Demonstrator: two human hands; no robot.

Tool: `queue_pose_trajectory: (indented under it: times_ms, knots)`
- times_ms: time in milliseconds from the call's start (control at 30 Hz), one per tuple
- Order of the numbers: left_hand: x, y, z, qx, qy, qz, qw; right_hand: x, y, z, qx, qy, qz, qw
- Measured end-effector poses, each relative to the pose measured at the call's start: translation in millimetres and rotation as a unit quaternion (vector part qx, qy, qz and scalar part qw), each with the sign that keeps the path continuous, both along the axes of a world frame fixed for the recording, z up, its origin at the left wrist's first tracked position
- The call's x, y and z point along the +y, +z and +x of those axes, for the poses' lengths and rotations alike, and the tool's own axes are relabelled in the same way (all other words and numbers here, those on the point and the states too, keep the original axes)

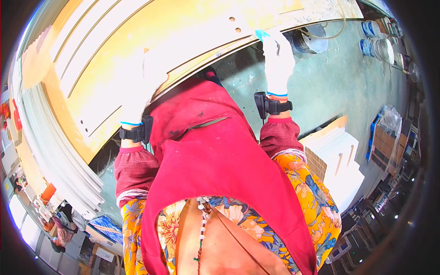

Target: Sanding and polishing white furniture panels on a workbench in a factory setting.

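- Right hand (278, 59): seems pinched on small blue piece (262, 35), by wooden board (206, 34)'s near edge.
- Blue piece: probably light; pinch near end.
- Left hand (141, 89): at board edge; glare, can't tell grip.
- Board: likely stiff; grab edges.

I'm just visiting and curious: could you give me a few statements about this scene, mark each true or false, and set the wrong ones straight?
1. Both hands are bare. False: the left hand and right hand wear white gloves.
2. A small blue item shows at the end of the right hand. True.
3. The person's apron is green. False: the apron is red.
4. Each wrist carries a black strap. True.
5. The white-and-blue buckets are at the picture's left edge. False: they stand toward the right.
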State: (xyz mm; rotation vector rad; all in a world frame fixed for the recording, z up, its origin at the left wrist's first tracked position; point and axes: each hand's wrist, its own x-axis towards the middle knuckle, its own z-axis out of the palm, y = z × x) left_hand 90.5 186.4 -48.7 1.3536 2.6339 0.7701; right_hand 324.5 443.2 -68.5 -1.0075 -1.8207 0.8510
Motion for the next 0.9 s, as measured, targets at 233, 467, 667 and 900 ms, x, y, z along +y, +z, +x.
queue_pose_trajectory:
  times_ms: [233,467,667,900]
  knots:
    - [-0.9,0.9,-0.1,0.078,-0.034,-0.015,0.996,1.8,-3.2,0.4,-0.069,0.014,0.097,0.993]
    - [0.0,-4.0,-3.1,0.121,-0.030,0.005,0.992,0.2,-2.3,2.4,-0.011,-0.002,0.005,1.000]
    - [-2.9,-2.9,-3.7,0.164,-0.039,-0.006,0.986,-1.2,-7.0,2.4,-0.002,0.012,0.000,1.000]
    - [0.1,-2.8,-2.7,0.126,-0.038,-0.008,0.991,3.1,-10.5,3.3,-0.007,0.003,0.029,1.000]
